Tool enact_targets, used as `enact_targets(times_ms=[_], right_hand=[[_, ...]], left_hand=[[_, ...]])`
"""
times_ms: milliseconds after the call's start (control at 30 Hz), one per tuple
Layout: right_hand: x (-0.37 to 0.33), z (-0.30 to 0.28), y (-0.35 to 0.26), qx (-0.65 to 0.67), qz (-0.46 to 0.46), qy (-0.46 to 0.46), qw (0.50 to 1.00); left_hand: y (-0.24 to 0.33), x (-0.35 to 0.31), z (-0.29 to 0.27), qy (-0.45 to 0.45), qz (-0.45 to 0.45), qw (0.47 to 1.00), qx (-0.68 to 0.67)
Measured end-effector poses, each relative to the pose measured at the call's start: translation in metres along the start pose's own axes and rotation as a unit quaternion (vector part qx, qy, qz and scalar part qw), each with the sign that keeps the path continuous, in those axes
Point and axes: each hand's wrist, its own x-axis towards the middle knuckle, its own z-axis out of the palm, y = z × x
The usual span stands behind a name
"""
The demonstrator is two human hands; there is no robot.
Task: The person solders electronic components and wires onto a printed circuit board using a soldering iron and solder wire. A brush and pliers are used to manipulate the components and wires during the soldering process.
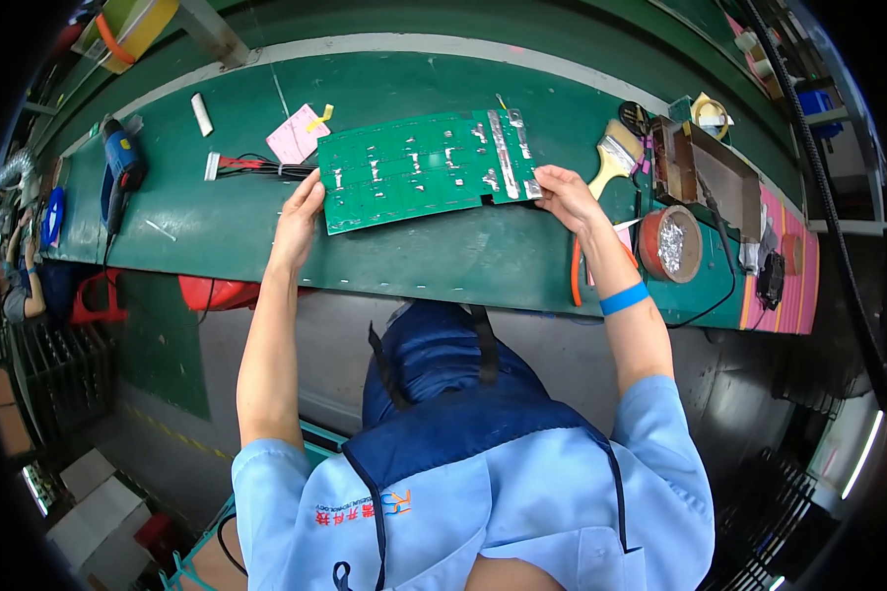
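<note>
A green circuit board (399,169) is held over the green workbench (414,268), solder-dotted face upward, underside hidden. The left hand (299,209) grasps its left edge, the right hand (568,197) its right end; some fingertips are concealed. Wires (268,169) vanish at the board's left edge; whether they join it cannot be told. A co-worker's arm (35,293), far left, appears small and indistinct.

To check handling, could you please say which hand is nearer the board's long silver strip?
Right hand, near the strip; left hand holds the board's opposite end.
</note>
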Motion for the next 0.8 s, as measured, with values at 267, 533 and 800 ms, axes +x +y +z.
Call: enact_targets(times_ms=[267, 533, 800], right_hand=[[-0.003, 0.002, -0.030, 0.256, 0.079, 0.051, 0.962], [0.021, 0.005, -0.044, 0.359, 0.072, 0.058, 0.929], [0.024, 0.006, -0.043, 0.358, 0.053, 0.039, 0.931]], left_hand=[[0.024, 0.008, 0.017, 0.006, -0.040, 0.998, -0.047], [0.018, 0.027, 0.025, 0.061, -0.080, 0.991, -0.092], [0.018, 0.033, 0.023, 0.082, -0.107, 0.985, -0.106]])
